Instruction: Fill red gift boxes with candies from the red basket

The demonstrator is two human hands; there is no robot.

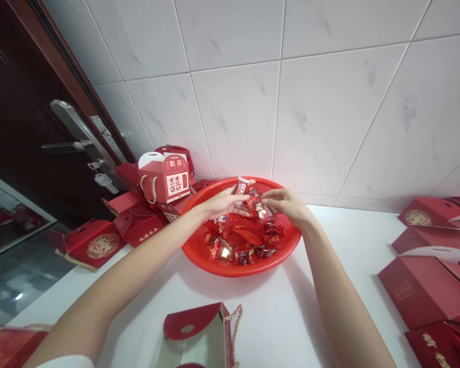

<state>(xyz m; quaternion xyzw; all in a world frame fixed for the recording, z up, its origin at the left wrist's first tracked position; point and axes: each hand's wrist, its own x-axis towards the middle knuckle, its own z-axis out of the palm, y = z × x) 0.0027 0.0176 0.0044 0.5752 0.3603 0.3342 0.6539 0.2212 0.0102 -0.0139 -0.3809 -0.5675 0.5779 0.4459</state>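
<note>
Over a round red plastic basket, both of my hands are at work among wrapped candies. My left hand is closed around a few of them, and a packet with a white patterned edge sticks up from its fingers. With fingertips pinched, my right hand grips a shiny red wrapped candy beside the left fingers. Below the hands, several red and dark wrapped candies lie in the basket. Nearest me on the table, a red gift box with a rope handle stands with its top open.
Several red gift boxes are piled at the left, one box standing on top. More red boxes line the white table's right side. Behind is a tiled wall; at the left, a dark door with a metal handle and keys.
</note>
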